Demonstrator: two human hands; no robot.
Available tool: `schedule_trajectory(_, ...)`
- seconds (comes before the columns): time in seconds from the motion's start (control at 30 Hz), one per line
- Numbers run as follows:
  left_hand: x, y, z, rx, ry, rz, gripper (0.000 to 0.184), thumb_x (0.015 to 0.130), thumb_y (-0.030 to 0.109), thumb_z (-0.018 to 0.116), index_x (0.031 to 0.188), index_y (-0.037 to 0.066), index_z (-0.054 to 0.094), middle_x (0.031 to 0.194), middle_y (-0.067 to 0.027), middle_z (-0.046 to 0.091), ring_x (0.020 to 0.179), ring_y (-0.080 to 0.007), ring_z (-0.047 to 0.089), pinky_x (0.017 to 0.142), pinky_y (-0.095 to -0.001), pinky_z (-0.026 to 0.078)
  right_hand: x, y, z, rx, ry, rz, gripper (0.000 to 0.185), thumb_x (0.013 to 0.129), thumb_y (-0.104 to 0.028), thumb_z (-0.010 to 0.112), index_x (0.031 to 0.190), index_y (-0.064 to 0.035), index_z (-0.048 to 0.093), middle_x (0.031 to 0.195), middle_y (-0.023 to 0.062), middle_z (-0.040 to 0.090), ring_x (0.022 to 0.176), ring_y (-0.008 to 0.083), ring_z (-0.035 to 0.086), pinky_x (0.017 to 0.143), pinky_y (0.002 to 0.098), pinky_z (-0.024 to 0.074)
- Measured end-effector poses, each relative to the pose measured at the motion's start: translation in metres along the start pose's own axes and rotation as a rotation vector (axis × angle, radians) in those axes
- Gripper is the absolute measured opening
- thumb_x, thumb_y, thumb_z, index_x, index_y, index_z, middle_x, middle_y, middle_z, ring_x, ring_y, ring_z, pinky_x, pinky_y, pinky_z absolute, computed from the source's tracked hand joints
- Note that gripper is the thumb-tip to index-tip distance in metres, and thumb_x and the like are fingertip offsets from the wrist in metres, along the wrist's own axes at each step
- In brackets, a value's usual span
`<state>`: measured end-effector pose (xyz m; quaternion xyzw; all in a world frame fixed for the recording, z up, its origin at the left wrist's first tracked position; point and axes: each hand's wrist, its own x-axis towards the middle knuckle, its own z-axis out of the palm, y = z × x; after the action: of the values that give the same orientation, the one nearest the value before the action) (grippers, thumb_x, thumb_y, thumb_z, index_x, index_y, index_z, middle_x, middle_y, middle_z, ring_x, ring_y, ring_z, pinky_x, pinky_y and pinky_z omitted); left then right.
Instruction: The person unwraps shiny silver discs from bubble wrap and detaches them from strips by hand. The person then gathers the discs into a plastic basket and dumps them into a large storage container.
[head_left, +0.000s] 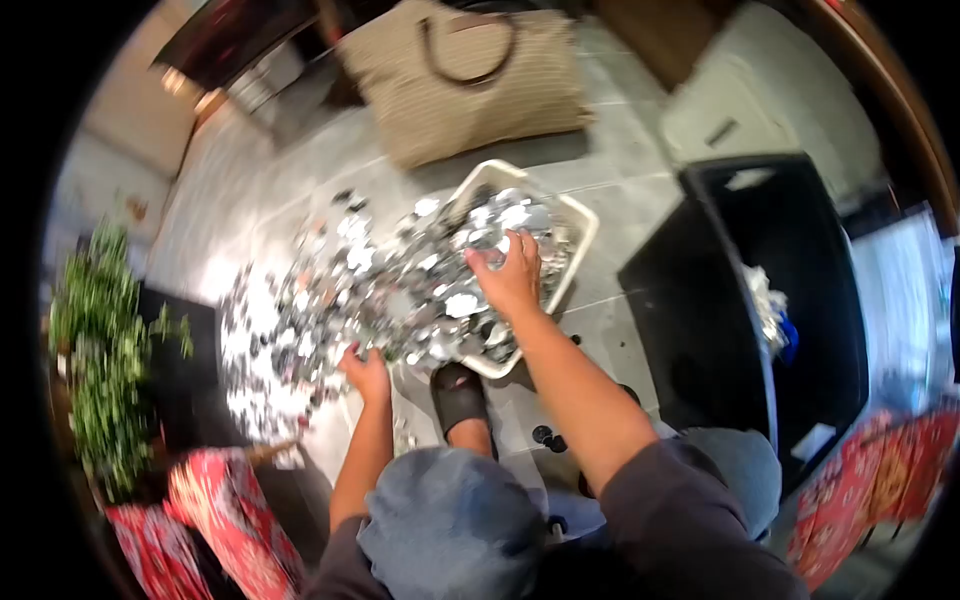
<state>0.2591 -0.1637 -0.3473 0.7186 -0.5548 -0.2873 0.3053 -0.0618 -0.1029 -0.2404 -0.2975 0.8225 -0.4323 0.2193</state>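
A wide heap of small shiny silvery pieces (400,290), many flat and roundish, spreads over the floor and runs into a cream plastic bin (578,235). Over the bin, my right hand (512,280) has its thumb and fingers curved around a silvery round piece (489,247). Lower left, my left hand (368,376) is at the near edge of the heap, thumb and finger apart. I make out nothing held in it. Glare and blur hide the exact kind of the pieces.
Beyond the bin stands a woven tan bag (470,100). To the right is a large black tub (680,290) with white and blue scraps inside. A leafy plant (100,340) stands left. My dark shoe (458,400) is close to the bin; black round bits (548,437) lie nearby.
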Motion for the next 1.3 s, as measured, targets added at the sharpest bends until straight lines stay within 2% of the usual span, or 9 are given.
schedule_trajectory(0.17, 0.024, -0.143, 0.006, 0.011, -0.055, -0.296, 0.062, 0.08, 0.026, 0.08, 0.132, 0.001, 0.058, 0.134, -0.0258, 0.053, 0.12, -0.0402, 0.057, 0.102, -0.0459, 0.049, -0.076, -0.019, 0.02, -0.739, -0.659, -0.583, 0.101, 0.068, -0.051, 0.089, 0.149, -0.0084, 0.048, 0.156, 0.0257, 0.043, 0.142, 0.0431, 0.045, 0.114, 0.0506, 0.0413)
schedule_trajectory(0.4, -0.038, -0.011, 0.015, 0.383, -0.321, 0.26, 0.112, 0.074, 0.022, 0.086, 0.164, 0.012, 0.02, 0.162, -0.0223, 0.025, 0.144, -0.0455, 0.036, 0.116, -0.0513, 0.038, -0.066, -0.007, 0.002, -0.534, -0.801, -0.427, 0.041, 0.075, -0.031, 0.077, 0.1, -0.003, 0.062, 0.093, 0.0264, 0.071, 0.094, 0.0461, 0.069, 0.086, 0.0523, 0.0553)
schedule_trajectory(0.57, 0.006, -0.007, 0.043, 0.62, -0.357, 0.171, 0.112, 0.08, 0.014, 0.081, 0.166, 0.023, 0.011, 0.17, -0.0215, 0.008, 0.153, -0.0484, 0.02, 0.113, -0.0722, 0.029, -0.08, 0.036, -0.042, -0.596, -0.86, -0.413, 0.042, 0.075, -0.033, 0.075, 0.107, -0.0064, 0.065, 0.095, 0.0249, 0.072, 0.093, 0.0473, 0.069, 0.085, 0.0524, 0.056)
schedule_trajectory(0.83, 0.017, -0.014, 0.025, 0.3, -0.706, 0.515, 0.097, 0.071, 0.015, 0.087, 0.154, 0.009, 0.037, 0.163, -0.0296, 0.022, 0.147, -0.0501, 0.033, 0.116, -0.0598, 0.035, -0.074, 0.035, -0.101, -0.871, -1.292, -0.414, 0.048, 0.08, -0.038, 0.072, 0.12, -0.0129, 0.068, 0.108, 0.0197, 0.073, 0.104, 0.0401, 0.07, 0.093, 0.0488, 0.0551)
schedule_trajectory(0.97, -0.009, -0.046, 0.029, 0.227, -0.147, 0.579, 0.1, 0.068, 0.022, 0.085, 0.154, 0.004, 0.037, 0.157, -0.0316, 0.032, 0.142, -0.0486, 0.038, 0.119, -0.0509, 0.034, -0.062, 0.025, -0.131, -1.143, -1.347, -0.254, 0.067, 0.076, -0.034, 0.081, 0.137, -0.014, 0.062, 0.115, 0.0187, 0.073, 0.109, 0.0377, 0.069, 0.092, 0.0477, 0.0554)
schedule_trajectory(1.03, -0.014, -0.062, 0.044, 0.03, 0.23, -0.009, 0.095, 0.071, 0.025, 0.082, 0.149, -0.005, 0.038, 0.15, -0.0299, 0.041, 0.141, -0.0445, 0.039, 0.118, -0.0521, 0.035, -0.043, 0.04, -0.134, -1.067, -1.552, -0.148, 0.096, 0.07, -0.039, 0.088, 0.151, -0.007, 0.048, 0.125, 0.0237, 0.069, 0.119, 0.0382, 0.066, 0.098, 0.0453, 0.0533)
schedule_trajectory(1.13, 0.013, 0.0, 0.028, -0.37, 0.126, -0.805, 0.104, 0.072, 0.039, 0.085, 0.15, -0.008, 0.035, 0.15, -0.0292, 0.04, 0.14, -0.0404, 0.045, 0.112, -0.0535, 0.043, -0.022, 0.044, -0.128, -0.838, -1.404, -0.383, 0.098, 0.073, -0.06, 0.086, 0.142, 0.0022, 0.054, 0.127, 0.0273, 0.066, 0.117, 0.0386, 0.066, 0.099, 0.0443, 0.0535)
schedule_trajectory(1.2, 0.015, 0.035, 0.037, -0.447, -0.046, -0.84, 0.116, 0.072, 0.049, 0.086, 0.155, -0.003, 0.024, 0.156, -0.0298, 0.034, 0.143, -0.0411, 0.042, 0.113, -0.0525, 0.044, -0.007, -0.033, -0.094, -0.787, -1.132, -0.231, 0.087, 0.08, -0.07, 0.073, 0.125, 0.0034, 0.065, 0.108, 0.025, 0.073, 0.1, 0.0399, 0.072, 0.091, 0.0453, 0.0561)
schedule_trajectory(1.3, 0.01, 0.085, 0.073, 0.072, -0.244, -0.783, 0.138, 0.071, 0.057, 0.087, 0.167, 0.011, -0.001, 0.164, -0.0308, 0.02, 0.151, -0.0454, 0.028, 0.12, -0.05, 0.037, -0.001, -0.083, -0.05, -0.472, -0.702, -0.395, 0.047, 0.091, -0.038, 0.072, 0.11, 0.0043, 0.069, 0.092, 0.0219, 0.074, 0.084, 0.035, 0.073, 0.078, 0.042, 0.0567)
